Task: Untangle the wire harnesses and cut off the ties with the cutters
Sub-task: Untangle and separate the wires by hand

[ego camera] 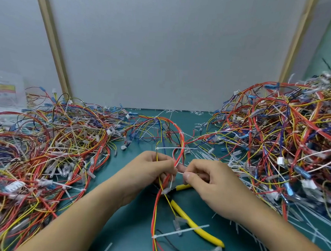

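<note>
A harness of red, yellow and white wires (180, 146) loops up from the green mat (133, 231) between my hands. My left hand (153, 169) grips its wires just below a white cable tie (171, 148). My right hand (206, 179) pinches the tail of another white tie (180, 172) on the same bundle. The yellow-handled cutters (197, 223) lie on the mat under my hands, touched by neither. A further tie (180, 231) crosses the harness lower down.
A big tangle of harnesses (41, 146) covers the mat on the left, and a taller heap (287, 137) rises on the right. Cut white tie pieces (207, 153) litter the mat behind and to the right. A grey panel (165, 56) closes the back.
</note>
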